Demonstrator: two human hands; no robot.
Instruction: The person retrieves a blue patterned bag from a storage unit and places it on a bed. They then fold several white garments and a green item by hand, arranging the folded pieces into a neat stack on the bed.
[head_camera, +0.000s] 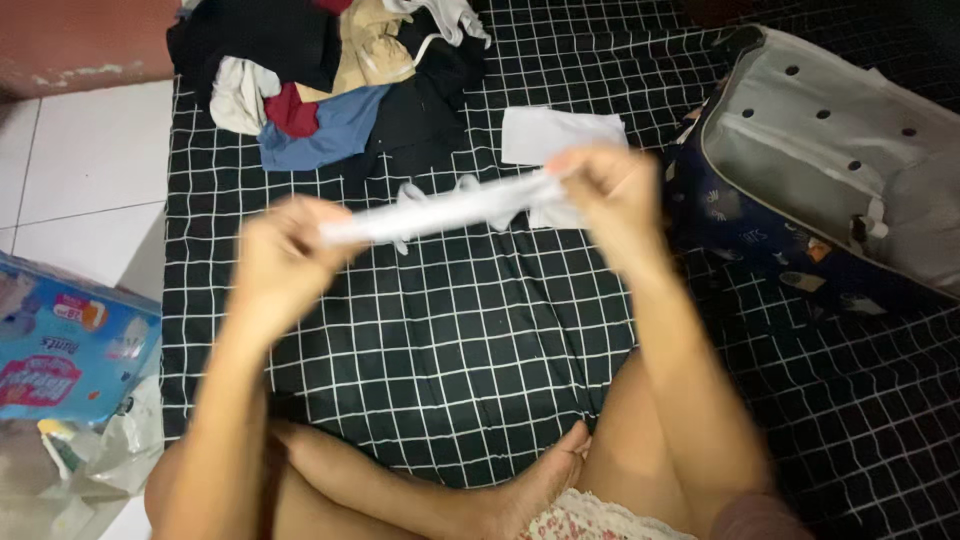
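Evidently a folding step is in hand: both hands are closed on a small white garment, the left hand pinching one end and the right hand the other, so it hangs stretched and blurred above the black checked bed sheet. A folded white cloth lies just beyond, a heap of unfolded clothes further off. Next, I judge, the garment wants laying flat or doubling over while both ends stay pinched.
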